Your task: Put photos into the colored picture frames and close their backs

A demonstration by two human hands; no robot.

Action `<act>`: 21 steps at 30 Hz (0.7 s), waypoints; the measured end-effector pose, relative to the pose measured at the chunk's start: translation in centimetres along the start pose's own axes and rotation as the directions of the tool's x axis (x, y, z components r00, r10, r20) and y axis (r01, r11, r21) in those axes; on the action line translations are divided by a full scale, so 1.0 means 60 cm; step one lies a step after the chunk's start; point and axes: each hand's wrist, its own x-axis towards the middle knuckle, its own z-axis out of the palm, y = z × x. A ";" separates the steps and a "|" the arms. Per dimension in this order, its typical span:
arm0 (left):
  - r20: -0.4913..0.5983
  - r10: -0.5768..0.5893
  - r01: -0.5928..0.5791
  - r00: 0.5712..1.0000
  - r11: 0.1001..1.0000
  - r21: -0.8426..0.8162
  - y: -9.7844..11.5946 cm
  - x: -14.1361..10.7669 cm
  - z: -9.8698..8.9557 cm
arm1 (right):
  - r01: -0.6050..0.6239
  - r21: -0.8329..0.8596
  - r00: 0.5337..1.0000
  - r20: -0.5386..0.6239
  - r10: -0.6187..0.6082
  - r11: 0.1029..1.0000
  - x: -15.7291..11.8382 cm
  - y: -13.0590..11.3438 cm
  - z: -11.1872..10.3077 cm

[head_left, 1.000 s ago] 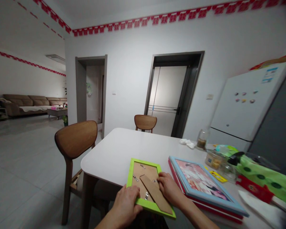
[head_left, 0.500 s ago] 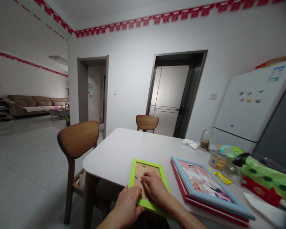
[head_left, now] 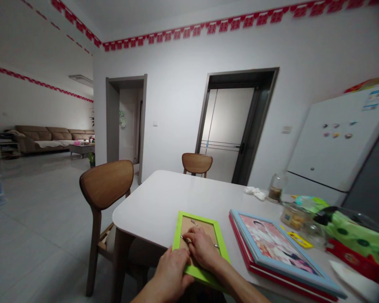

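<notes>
A lime-green picture frame (head_left: 177, 229) lies face down at the near edge of the white table, its brown backing board (head_left: 187, 221) facing up. My left hand (head_left: 173, 271) grips the near left corner of the frame, with the thumb along its near edge. Over the backing, my right hand (head_left: 202, 249) has its fingers pinched at a small metal clip (head_left: 183, 239) by the left inner edge. Another metal clip (head_left: 194, 223) shows near the far side, and one more at the right edge. The right hand hides much of the board's middle.
Right of the green frame, a light-blue photo frame (head_left: 244, 227) rests on red frames (head_left: 240, 242). Beyond are a glass jar (head_left: 276, 188), crumpled tissue (head_left: 255, 193), a food container (head_left: 293, 215) and a green bag (head_left: 350, 229). A wooden chair (head_left: 109, 183) stands at the left.
My right fingertips have shifted onto the left-hand clip, which showed uncovered before. A clip at the right edge has come into sight. My left hand keeps its grip; the view has turned slightly.
</notes>
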 end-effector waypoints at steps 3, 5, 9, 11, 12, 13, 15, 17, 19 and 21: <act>0.017 -0.009 0.009 1.000 1.000 0.013 0.002 0.000 -0.003 | -0.008 0.032 1.000 -0.026 0.009 0.999 0.005 0.011 0.005; 0.039 -0.019 0.018 0.999 1.000 0.024 0.006 -0.003 -0.007 | -0.100 0.050 0.992 -0.067 0.103 0.994 0.015 0.028 0.006; 0.068 -0.043 0.039 0.997 0.998 0.056 0.015 -0.011 -0.017 | -0.285 0.035 0.951 -0.111 0.287 0.958 0.044 0.069 0.003; 0.077 -0.035 0.030 0.996 0.998 0.060 0.017 -0.012 -0.019 | -0.336 0.017 0.936 -0.106 0.336 0.942 0.057 0.083 0.004; 0.086 -0.029 0.024 0.996 0.998 0.060 0.017 -0.012 -0.018 | -0.360 0.008 0.927 -0.106 0.359 0.933 0.062 0.086 0.005; 0.099 -0.025 0.019 0.995 0.998 0.058 0.016 -0.011 -0.017 | -0.383 -0.001 0.918 -0.107 0.381 0.924 0.066 0.087 0.007; 0.122 -0.018 0.012 0.992 0.999 0.050 0.014 -0.010 -0.013 | -0.427 -0.019 0.900 -0.111 0.422 0.904 0.073 0.085 0.011; 0.128 -0.014 0.009 0.992 0.999 0.034 0.012 -0.010 -0.009 | -0.460 -0.032 0.884 -0.113 0.454 0.887 0.078 0.081 0.015; 0.118 -0.011 0.009 0.993 1.000 0.013 0.011 -0.011 -0.003 | -0.483 -0.042 0.872 -0.119 0.475 0.875 0.082 0.077 0.018; 0.101 -0.010 0.011 0.995 1.000 -0.005 0.010 -0.012 0.001 | -0.500 -0.044 0.861 -0.130 0.492 0.865 0.085 0.074 0.019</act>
